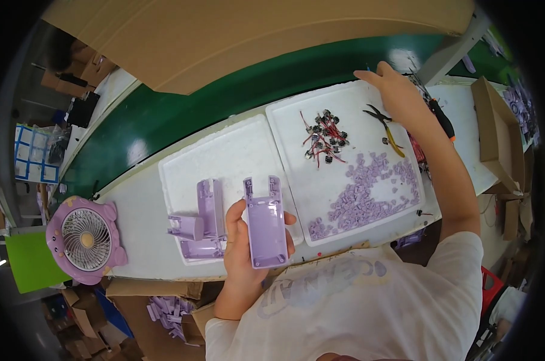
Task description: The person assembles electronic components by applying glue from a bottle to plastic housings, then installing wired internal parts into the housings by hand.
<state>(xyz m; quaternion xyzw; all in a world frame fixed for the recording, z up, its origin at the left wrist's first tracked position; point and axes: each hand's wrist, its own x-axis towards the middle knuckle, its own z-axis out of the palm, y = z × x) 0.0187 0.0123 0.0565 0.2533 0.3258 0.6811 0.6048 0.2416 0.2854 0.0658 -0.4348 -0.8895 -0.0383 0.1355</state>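
My left hand is closed around a light purple plastic housing, an open rectangular shell with two prongs at its far end. Its hollow inner side faces up. Far to the right, my right hand reaches over the far corner of the right white foam tray, thumb and a finger apart. A thin blue-tipped thing shows between them, too small to name. Just below that hand lie yellow-handled pliers. Several small dark parts with red wires and a spread of small purple plastic pieces share the tray.
More purple housings rest on the left foam tray. A purple fan stands at the table's left end. Cardboard boxes hold purple parts right and below. A black-and-orange handled tool lies beside my right forearm.
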